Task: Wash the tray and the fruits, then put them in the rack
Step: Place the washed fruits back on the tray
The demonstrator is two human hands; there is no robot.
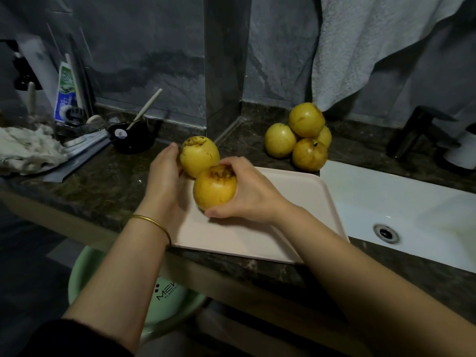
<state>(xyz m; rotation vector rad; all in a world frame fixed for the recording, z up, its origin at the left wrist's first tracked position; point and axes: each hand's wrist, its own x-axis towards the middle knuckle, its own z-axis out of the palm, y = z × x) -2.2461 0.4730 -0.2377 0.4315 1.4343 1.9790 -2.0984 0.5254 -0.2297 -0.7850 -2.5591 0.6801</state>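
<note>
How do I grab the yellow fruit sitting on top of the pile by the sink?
Come from above and cup the top fruit round its wide middle, then lift straight up. It is round and rests on the three fruits below, so a sideways pull would likely roll them.

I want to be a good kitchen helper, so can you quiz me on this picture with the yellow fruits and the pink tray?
1. True or false: the flat pale pink plastic tray lies inside the white sink.
2. How many round yellow fruits are piled beside the sink? A two, B four, C six.
3. Which of the hands wears the thin gold bangle?
Key: 1 false, it lies on the dark stone counter; 2 B; 3 the left hand.
</note>
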